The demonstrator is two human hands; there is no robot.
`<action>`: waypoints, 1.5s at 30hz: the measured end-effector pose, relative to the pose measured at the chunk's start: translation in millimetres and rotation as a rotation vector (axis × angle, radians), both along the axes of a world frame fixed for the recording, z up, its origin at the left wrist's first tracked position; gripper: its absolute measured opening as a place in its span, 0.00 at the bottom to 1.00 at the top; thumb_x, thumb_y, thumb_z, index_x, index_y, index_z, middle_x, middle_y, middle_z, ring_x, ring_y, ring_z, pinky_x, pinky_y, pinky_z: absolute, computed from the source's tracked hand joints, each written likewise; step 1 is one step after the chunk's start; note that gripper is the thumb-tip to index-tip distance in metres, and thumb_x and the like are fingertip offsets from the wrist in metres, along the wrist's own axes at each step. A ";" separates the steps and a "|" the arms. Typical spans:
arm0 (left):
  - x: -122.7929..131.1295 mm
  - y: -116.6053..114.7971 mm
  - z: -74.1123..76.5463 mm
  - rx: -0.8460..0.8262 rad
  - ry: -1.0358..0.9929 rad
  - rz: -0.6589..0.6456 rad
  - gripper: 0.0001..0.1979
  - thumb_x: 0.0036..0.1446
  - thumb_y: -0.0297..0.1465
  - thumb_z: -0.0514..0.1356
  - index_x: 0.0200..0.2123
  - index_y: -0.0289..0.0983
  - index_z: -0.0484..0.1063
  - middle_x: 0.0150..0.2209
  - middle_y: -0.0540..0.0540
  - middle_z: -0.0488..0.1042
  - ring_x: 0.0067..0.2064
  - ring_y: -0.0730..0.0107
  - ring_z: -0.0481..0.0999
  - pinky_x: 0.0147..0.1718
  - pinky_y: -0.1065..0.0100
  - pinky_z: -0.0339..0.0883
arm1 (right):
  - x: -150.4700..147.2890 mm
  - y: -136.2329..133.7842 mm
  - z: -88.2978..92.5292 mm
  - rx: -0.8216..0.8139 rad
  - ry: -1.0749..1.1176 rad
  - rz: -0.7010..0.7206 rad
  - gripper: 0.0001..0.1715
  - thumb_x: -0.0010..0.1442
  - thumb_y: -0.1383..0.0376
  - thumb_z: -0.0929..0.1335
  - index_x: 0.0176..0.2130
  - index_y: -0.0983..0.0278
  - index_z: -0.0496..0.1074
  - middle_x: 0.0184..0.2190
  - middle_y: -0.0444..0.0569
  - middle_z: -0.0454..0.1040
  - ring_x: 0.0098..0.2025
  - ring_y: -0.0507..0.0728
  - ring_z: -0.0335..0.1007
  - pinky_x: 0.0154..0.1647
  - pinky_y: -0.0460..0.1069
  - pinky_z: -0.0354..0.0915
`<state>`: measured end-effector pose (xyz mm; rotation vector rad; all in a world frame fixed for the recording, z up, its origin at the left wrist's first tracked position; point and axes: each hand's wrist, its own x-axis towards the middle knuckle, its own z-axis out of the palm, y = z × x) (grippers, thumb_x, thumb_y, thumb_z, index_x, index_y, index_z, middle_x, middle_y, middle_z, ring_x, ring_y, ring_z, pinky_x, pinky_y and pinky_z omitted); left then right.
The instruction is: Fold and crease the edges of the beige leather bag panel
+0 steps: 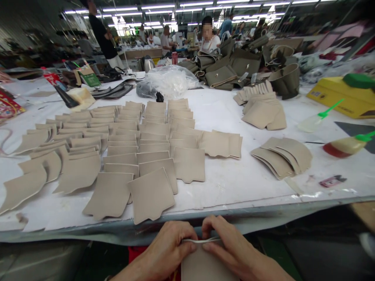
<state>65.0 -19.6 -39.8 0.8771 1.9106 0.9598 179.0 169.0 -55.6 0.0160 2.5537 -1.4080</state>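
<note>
Both my hands hold one beige leather piece (pixel 202 265) below the table's front edge. My left hand (pixel 171 249) pinches its top edge from the left, fingers curled. My right hand (pixel 228 244) presses the same top edge from the right, fingers closed over it. Just beyond, on the white table (pixel 249 175), lie several overlapping rows of the same beige cut pieces (pixel 137 144). The nearest piece (pixel 150 195) hangs slightly over the front edge.
Two smaller beige stacks (pixel 283 156) (pixel 263 109) lie to the right. A glue bottle with green cap (pixel 347 144), a green-handled spatula (pixel 318 119) and a yellow box (pixel 340 95) sit far right. Olive bags (pixel 234 68) and a plastic bag (pixel 171 80) sit behind. People work in the background.
</note>
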 end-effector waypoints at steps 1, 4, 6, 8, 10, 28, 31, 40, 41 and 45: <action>0.4 0.1 0.6 0.004 0.013 -0.006 0.07 0.53 0.25 0.59 0.29 0.38 0.77 0.30 0.54 0.75 0.36 0.71 0.73 0.35 0.71 0.57 | -1.2 -0.8 0.2 0.008 0.003 0.013 0.13 0.62 0.76 0.67 0.42 0.59 0.67 0.41 0.42 0.72 0.44 0.54 0.67 0.44 0.48 0.64; 1.0 -0.4 1.6 0.018 0.045 -0.019 0.07 0.56 0.25 0.59 0.30 0.38 0.77 0.30 0.53 0.76 0.36 0.70 0.73 0.36 0.71 0.57 | -5.5 -2.3 1.2 0.059 0.043 0.071 0.08 0.63 0.73 0.68 0.37 0.60 0.70 0.37 0.41 0.73 0.42 0.55 0.68 0.45 0.49 0.61; 0.8 -1.8 0.9 0.025 0.068 -0.026 0.08 0.57 0.25 0.58 0.31 0.38 0.78 0.31 0.52 0.76 0.37 0.69 0.73 0.36 0.71 0.57 | -7.1 -0.3 1.4 0.079 0.023 0.057 0.07 0.62 0.73 0.70 0.34 0.61 0.71 0.34 0.40 0.73 0.40 0.55 0.68 0.43 0.49 0.60; 0.0 -4.2 -1.0 0.045 0.095 -0.035 0.08 0.58 0.25 0.58 0.31 0.38 0.77 0.31 0.51 0.75 0.37 0.69 0.73 0.35 0.70 0.57 | -7.1 4.2 1.4 0.064 -0.029 -0.001 0.08 0.59 0.73 0.71 0.32 0.62 0.70 0.32 0.40 0.72 0.37 0.54 0.67 0.38 0.48 0.58; -1.1 -6.6 -2.5 0.073 0.131 -0.044 0.08 0.59 0.26 0.57 0.31 0.37 0.77 0.30 0.50 0.75 0.36 0.69 0.73 0.35 0.70 0.56 | -6.1 9.9 1.3 0.009 -0.072 -0.067 0.08 0.57 0.73 0.71 0.30 0.63 0.69 0.29 0.40 0.71 0.33 0.54 0.65 0.33 0.47 0.56; -2.5 28.6 16.7 0.044 0.052 -0.125 0.08 0.59 0.25 0.60 0.32 0.37 0.80 0.30 0.51 0.77 0.35 0.72 0.74 0.33 0.73 0.57 | 1.6 27.4 1.3 -0.352 -0.056 -0.205 0.14 0.58 0.57 0.71 0.28 0.64 0.75 0.25 0.42 0.70 0.30 0.54 0.62 0.31 0.47 0.53; -0.8 25.9 12.1 0.053 0.038 -0.081 0.08 0.60 0.27 0.60 0.32 0.37 0.80 0.30 0.50 0.78 0.35 0.70 0.75 0.34 0.72 0.57 | 6.8 28.3 -2.5 -0.313 -0.002 -0.224 0.15 0.59 0.56 0.70 0.28 0.64 0.76 0.26 0.43 0.71 0.30 0.54 0.64 0.32 0.48 0.54; -5.7 35.3 25.7 -0.089 0.139 -0.136 0.15 0.64 0.34 0.54 0.29 0.38 0.76 0.28 0.50 0.77 0.32 0.69 0.74 0.30 0.71 0.54 | -1.3 23.9 1.7 -0.224 0.117 -0.197 0.16 0.65 0.55 0.68 0.32 0.62 0.78 0.29 0.45 0.76 0.33 0.55 0.71 0.34 0.47 0.60; -5.9 36.6 25.1 -0.095 0.156 -0.150 0.17 0.65 0.35 0.52 0.28 0.38 0.76 0.28 0.49 0.76 0.31 0.69 0.73 0.29 0.70 0.54 | -1.4 24.2 1.9 -0.217 0.125 -0.183 0.17 0.66 0.55 0.67 0.33 0.62 0.78 0.30 0.46 0.77 0.33 0.55 0.71 0.35 0.47 0.60; -7.5 33.8 6.8 -0.119 0.217 -0.236 0.19 0.64 0.39 0.51 0.28 0.39 0.75 0.24 0.50 0.72 0.27 0.69 0.69 0.25 0.68 0.49 | 4.8 27.9 -2.0 -0.094 0.192 -0.116 0.24 0.70 0.51 0.61 0.34 0.61 0.78 0.29 0.46 0.77 0.32 0.54 0.72 0.34 0.46 0.62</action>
